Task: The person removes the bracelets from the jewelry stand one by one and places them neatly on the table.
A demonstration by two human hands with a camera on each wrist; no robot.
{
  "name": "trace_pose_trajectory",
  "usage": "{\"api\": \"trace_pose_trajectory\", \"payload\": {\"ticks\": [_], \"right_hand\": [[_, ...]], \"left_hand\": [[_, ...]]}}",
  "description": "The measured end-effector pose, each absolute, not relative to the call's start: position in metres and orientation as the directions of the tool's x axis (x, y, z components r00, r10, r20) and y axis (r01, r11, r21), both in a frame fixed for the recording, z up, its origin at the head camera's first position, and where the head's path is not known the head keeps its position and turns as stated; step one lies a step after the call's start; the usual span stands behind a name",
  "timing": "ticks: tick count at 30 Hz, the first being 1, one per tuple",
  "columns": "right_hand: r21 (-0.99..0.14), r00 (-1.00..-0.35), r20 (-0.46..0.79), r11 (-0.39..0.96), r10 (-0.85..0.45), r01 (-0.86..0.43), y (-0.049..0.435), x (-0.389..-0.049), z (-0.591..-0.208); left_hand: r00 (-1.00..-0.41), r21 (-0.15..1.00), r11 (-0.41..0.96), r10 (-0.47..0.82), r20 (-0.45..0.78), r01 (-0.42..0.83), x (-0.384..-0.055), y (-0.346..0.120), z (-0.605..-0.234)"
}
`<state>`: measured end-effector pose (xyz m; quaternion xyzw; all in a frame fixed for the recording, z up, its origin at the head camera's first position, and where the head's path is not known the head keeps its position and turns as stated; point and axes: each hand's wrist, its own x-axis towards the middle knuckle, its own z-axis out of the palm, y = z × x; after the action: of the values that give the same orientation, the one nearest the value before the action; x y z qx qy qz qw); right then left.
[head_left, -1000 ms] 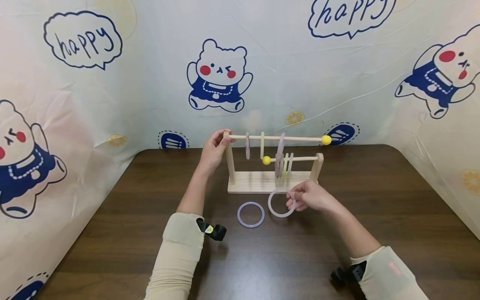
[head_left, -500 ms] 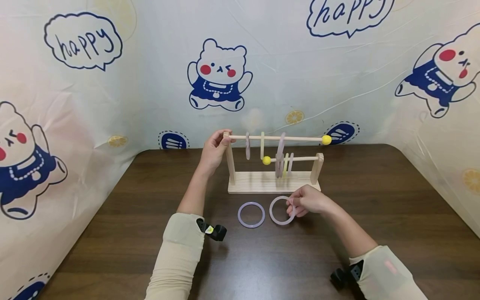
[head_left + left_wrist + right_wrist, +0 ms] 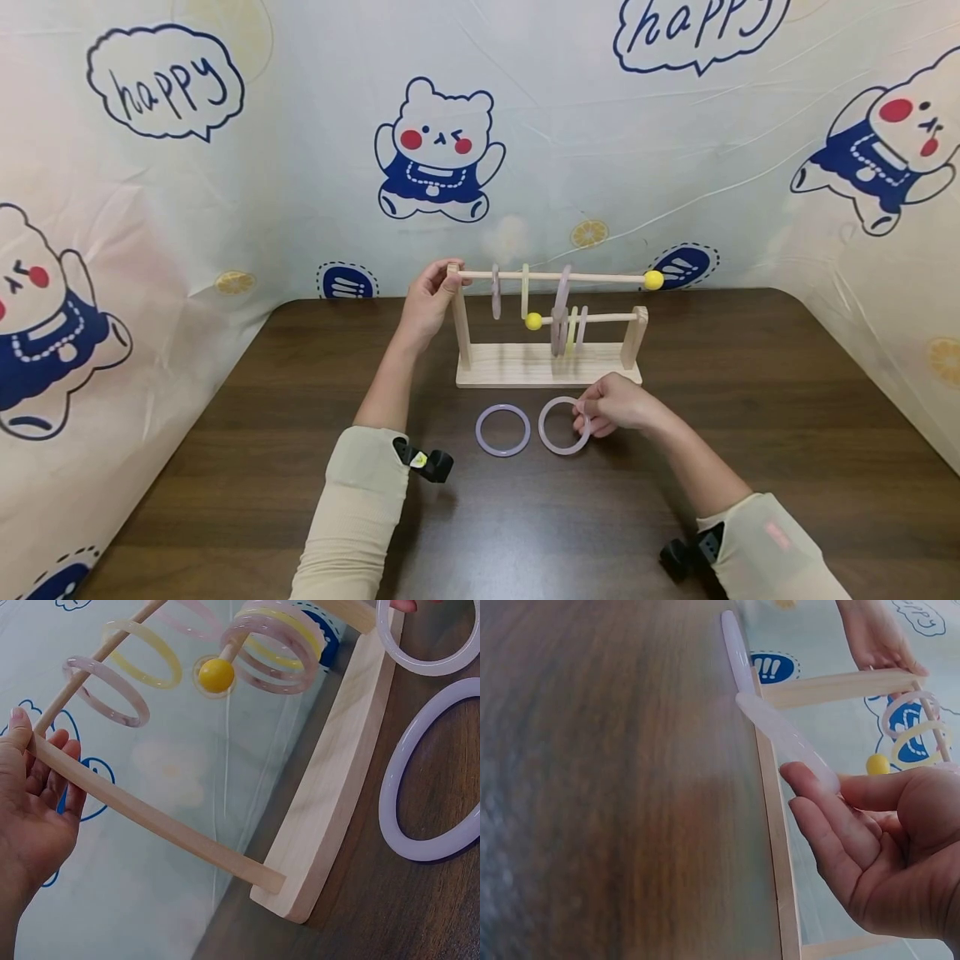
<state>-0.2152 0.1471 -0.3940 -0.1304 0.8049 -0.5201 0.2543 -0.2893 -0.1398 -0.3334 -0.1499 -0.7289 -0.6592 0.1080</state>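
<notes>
My left hand (image 3: 426, 302) grips the top of the left post of a wooden bangle stand (image 3: 540, 367), thumb in front and fingers behind. With my right hand (image 3: 617, 403) I pinch the right side of a pale lilac bangle (image 3: 543, 427) between thumb and fingers; in the right wrist view this bangle (image 3: 780, 735) is tilted, its far edge low at the table. A purple bangle (image 3: 480, 443) lies flat just left of it. On the stand's upper rod (image 3: 600, 278) hang a yellow bangle (image 3: 524, 300) and two lilac-grey ones. Several more bangles (image 3: 558, 333) are bunched on the lower rod.
Yellow balls cap the upper rod (image 3: 654, 280) and the lower rod (image 3: 533, 321). The stand is on a dark wooden table (image 3: 262, 467), close to a printed cloth backdrop (image 3: 300, 167). Black wrist cameras are strapped on both sleeves.
My right hand has brought the pale lilac bangle down and slightly towards me, away from the stand's base, beside the purple one. The left hand has kept its grip on the post.
</notes>
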Motion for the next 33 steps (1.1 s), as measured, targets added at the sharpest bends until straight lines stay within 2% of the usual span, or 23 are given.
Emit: {"api": "trace_pose_trajectory", "payload": {"ticks": [17, 33], "right_hand": [[-0.808, -0.903, -0.243, 0.589, -0.355, -0.014, 0.1456, -0.2126, -0.3916], [-0.601, -0.949, -0.202, 0.795, -0.243, -0.075, 0.1482, -0.2129, -0.3891]], "left_hand": [[-0.931, 0.931, 0.06, 0.087, 0.355, 0.36, -0.2902, -0.1393, -0.3337], [-0.93, 0.928, 0.071, 0.074, 0.36, 0.365, -0.2858, -0.1383, -0.3289]]}}
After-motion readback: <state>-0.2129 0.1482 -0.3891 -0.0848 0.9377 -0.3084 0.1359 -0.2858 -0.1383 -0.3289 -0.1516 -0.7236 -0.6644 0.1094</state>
